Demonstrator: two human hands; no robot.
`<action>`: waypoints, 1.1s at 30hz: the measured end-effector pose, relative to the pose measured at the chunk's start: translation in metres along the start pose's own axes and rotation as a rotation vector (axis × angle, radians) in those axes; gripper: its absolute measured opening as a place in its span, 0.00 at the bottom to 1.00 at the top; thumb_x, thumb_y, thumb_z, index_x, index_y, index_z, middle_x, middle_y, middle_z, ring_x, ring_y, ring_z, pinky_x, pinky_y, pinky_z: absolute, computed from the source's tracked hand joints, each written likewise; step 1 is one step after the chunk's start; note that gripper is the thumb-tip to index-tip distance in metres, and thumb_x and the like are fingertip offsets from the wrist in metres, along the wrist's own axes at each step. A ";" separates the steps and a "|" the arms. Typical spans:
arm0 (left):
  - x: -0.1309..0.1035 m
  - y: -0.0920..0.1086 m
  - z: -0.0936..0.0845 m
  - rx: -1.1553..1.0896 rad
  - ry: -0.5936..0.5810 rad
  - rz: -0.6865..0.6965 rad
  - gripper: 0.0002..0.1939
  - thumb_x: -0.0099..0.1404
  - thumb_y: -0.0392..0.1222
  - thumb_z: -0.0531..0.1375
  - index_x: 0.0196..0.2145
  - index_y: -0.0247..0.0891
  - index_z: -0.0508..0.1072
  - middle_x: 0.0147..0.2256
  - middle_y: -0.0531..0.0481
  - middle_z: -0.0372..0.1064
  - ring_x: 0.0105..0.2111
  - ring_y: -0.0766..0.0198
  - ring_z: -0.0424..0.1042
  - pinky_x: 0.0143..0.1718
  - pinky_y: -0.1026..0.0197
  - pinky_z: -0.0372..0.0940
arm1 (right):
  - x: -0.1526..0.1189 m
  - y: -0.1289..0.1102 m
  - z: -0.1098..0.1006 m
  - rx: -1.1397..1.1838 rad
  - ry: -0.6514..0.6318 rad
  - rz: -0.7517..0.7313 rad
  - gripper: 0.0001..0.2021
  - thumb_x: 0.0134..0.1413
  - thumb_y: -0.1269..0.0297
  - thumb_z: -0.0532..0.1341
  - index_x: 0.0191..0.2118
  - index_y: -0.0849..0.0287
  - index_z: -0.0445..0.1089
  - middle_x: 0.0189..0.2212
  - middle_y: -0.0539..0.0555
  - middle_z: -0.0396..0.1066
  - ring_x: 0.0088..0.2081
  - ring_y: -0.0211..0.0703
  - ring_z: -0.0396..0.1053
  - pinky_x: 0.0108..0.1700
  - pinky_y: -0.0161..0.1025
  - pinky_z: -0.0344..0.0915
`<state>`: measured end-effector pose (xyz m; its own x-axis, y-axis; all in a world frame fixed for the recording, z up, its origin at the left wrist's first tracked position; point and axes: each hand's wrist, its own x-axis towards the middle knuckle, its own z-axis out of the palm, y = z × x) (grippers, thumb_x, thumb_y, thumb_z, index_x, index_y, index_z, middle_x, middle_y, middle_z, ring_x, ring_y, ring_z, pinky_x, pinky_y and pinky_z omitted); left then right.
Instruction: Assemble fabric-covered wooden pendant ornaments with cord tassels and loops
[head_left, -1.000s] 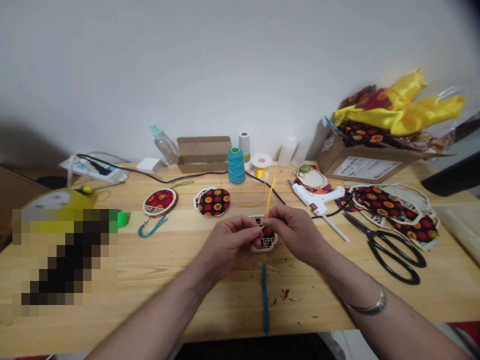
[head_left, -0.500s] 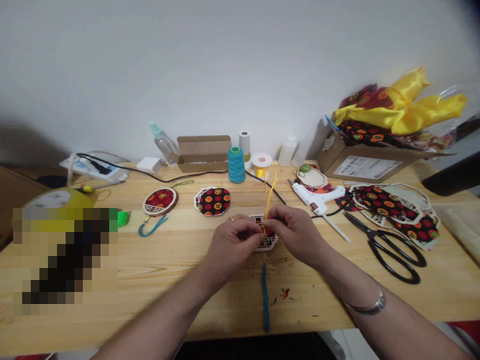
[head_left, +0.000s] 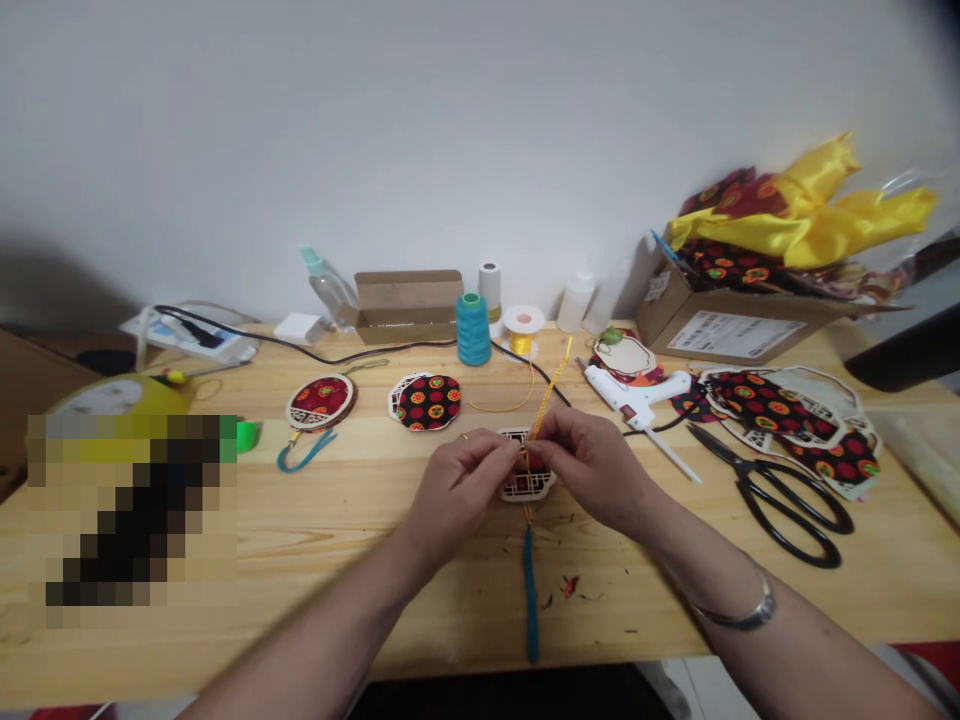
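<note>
A small lattice-cut wooden ornament [head_left: 529, 488] with dark red cloth behind it lies on the table under both hands. My left hand [head_left: 469, 482] is closed, thumb and forefinger pinching at the yellow cord over the ornament. Close beside it, my right hand [head_left: 589, 465] pinches the same yellow cord [head_left: 551, 392], whose braided end sticks up and to the right. From the ornament's lower edge hangs a teal tassel [head_left: 531, 600], lying toward the table's front. The fingertips partly hide the cord where they meet.
Black scissors [head_left: 750, 475] and a white glue gun [head_left: 630, 393] lie to the right, near patterned pieces [head_left: 780, 410]. A teal thread spool [head_left: 473, 330] and yellow cord spool [head_left: 523, 330] stand behind. Finished-looking round ornament [head_left: 322, 402] lies left. A cardboard box [head_left: 720, 320] holds fabric.
My left fingertips have moved slightly up, uncovering more of the ornament. The braided cord end has tilted further to the right. Surrounding things stay put.
</note>
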<state>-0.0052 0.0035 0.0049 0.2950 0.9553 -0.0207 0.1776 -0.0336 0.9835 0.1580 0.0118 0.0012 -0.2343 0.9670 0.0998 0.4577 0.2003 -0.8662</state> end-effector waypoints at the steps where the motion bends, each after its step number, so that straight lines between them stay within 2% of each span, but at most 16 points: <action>1: 0.000 0.001 0.000 -0.024 -0.003 -0.026 0.14 0.62 0.43 0.54 0.23 0.35 0.72 0.22 0.52 0.64 0.25 0.68 0.62 0.29 0.64 0.58 | 0.000 0.000 0.000 0.003 -0.004 -0.001 0.05 0.50 0.72 0.57 0.25 0.59 0.64 0.22 0.48 0.67 0.26 0.35 0.63 0.30 0.33 0.58; 4: 0.001 0.000 0.002 -0.105 0.007 -0.130 0.12 0.59 0.42 0.57 0.21 0.34 0.69 0.19 0.55 0.62 0.22 0.71 0.60 0.25 0.66 0.57 | 0.000 0.000 0.001 0.003 -0.006 -0.008 0.05 0.50 0.71 0.57 0.25 0.59 0.64 0.22 0.48 0.67 0.26 0.35 0.63 0.30 0.33 0.58; 7: 0.003 -0.002 0.005 -0.204 0.034 -0.183 0.06 0.55 0.40 0.61 0.25 0.35 0.69 0.20 0.57 0.63 0.21 0.72 0.60 0.23 0.68 0.57 | 0.000 -0.002 0.001 -0.010 -0.004 -0.013 0.06 0.50 0.72 0.58 0.24 0.59 0.64 0.21 0.47 0.65 0.25 0.35 0.62 0.29 0.33 0.58; 13: 0.004 -0.003 0.005 -0.220 0.020 -0.196 0.04 0.53 0.38 0.62 0.28 0.35 0.72 0.23 0.55 0.69 0.22 0.71 0.65 0.24 0.67 0.61 | -0.001 -0.004 0.000 -0.028 -0.013 -0.024 0.06 0.50 0.73 0.57 0.25 0.60 0.64 0.21 0.47 0.65 0.25 0.34 0.61 0.29 0.33 0.57; 22: 0.003 -0.002 0.003 -0.222 0.018 -0.226 0.05 0.52 0.38 0.63 0.28 0.35 0.75 0.24 0.53 0.72 0.25 0.68 0.68 0.30 0.65 0.63 | -0.001 -0.006 -0.001 -0.045 -0.023 -0.013 0.06 0.50 0.72 0.58 0.24 0.60 0.64 0.21 0.47 0.65 0.25 0.34 0.61 0.28 0.33 0.56; 33: 0.006 -0.007 -0.002 -0.280 -0.055 -0.276 0.07 0.53 0.40 0.63 0.28 0.33 0.75 0.21 0.54 0.68 0.21 0.71 0.62 0.24 0.67 0.55 | -0.001 -0.007 -0.002 -0.014 -0.032 -0.020 0.06 0.51 0.72 0.58 0.24 0.60 0.64 0.21 0.47 0.65 0.25 0.34 0.61 0.29 0.32 0.57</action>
<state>-0.0065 0.0097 -0.0020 0.3230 0.9000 -0.2928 -0.0037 0.3105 0.9506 0.1565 0.0096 0.0081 -0.2710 0.9573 0.1010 0.4643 0.2219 -0.8574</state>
